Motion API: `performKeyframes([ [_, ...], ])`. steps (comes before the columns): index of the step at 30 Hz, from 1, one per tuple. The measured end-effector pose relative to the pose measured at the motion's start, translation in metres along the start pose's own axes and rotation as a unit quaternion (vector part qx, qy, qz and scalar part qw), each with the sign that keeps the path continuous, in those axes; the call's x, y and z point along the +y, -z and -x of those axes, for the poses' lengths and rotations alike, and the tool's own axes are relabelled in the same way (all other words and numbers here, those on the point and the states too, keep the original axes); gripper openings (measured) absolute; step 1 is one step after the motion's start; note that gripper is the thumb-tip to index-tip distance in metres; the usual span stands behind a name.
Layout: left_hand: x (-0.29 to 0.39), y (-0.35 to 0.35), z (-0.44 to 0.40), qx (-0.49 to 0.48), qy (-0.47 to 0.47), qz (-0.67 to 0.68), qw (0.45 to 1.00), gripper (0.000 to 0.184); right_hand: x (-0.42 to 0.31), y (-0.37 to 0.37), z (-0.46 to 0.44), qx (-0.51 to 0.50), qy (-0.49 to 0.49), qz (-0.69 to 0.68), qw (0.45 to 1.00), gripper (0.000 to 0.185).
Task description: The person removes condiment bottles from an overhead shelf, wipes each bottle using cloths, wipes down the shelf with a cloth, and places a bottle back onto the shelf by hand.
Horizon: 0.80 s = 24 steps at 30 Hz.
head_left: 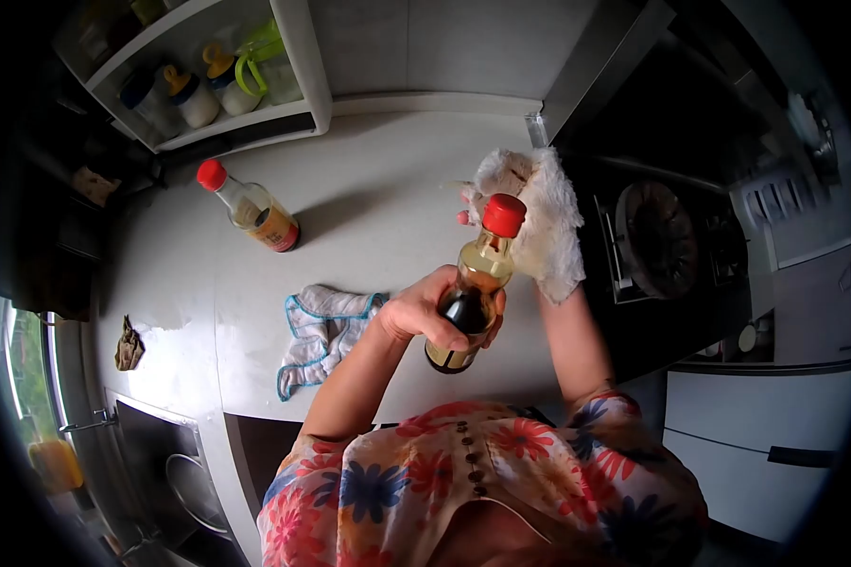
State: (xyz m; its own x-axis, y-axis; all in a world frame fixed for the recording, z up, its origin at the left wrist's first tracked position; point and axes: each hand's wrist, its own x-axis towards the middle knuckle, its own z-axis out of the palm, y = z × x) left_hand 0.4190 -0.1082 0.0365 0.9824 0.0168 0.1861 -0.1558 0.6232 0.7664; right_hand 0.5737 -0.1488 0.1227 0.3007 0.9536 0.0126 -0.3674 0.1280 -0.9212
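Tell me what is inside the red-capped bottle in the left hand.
Dark liquid shows inside the held bottle, with a see-through space above it. The left hand and the label cover some of its side, hiding what lies behind them.

From here I see a pale countertop [378, 250]: red-capped bottle [263, 219] upright, left side; blue-edged cloth [323, 331] rumpled near the front edge; small brown crumpled item [130, 346] near the sink [161, 439].
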Motion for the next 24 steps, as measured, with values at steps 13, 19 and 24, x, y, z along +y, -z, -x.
performKeyframes([
  [13,0.007,-0.023,0.000,0.255,0.054,-0.454,0.852,0.043,0.009,0.029,0.016,-0.196,-0.030,-0.159,0.967,0.034],
  [19,-0.002,-0.024,0.002,0.282,-0.033,-0.497,0.820,0.042,0.037,0.042,0.013,-0.247,-0.030,-0.186,0.951,0.045],
  [24,0.006,-0.022,-0.003,0.411,-0.023,-0.539,0.735,0.050,0.051,0.044,0.024,-0.118,0.027,0.008,0.993,0.056],
])
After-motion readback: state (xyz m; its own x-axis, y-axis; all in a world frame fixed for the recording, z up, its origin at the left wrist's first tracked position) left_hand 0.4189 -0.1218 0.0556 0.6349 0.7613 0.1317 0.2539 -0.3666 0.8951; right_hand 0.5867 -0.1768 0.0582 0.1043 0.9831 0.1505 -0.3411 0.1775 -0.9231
